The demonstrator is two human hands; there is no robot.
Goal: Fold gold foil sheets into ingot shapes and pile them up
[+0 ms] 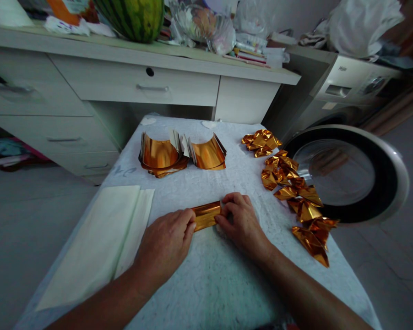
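A folded strip of gold foil paper (206, 216) lies between my hands, low over the cloth-covered table (199, 293). My left hand (172, 238) pinches its left end with fingers bent. At the right end, my right hand (239, 224) grips the strip between thumb and curled fingers. Beyond them stand two curved stacks of gold paper, a left one (158, 153) and a right one (208, 153), side by side. Several folded gold foil pieces (304, 208) lie in a line along the table's right side.
White paper sheets (96, 238) lie on the table's left. Behind is a white cabinet (124, 80) with a watermelon (133, 18) and plastic bags on top. An open washing machine door (347, 174) borders the right edge.
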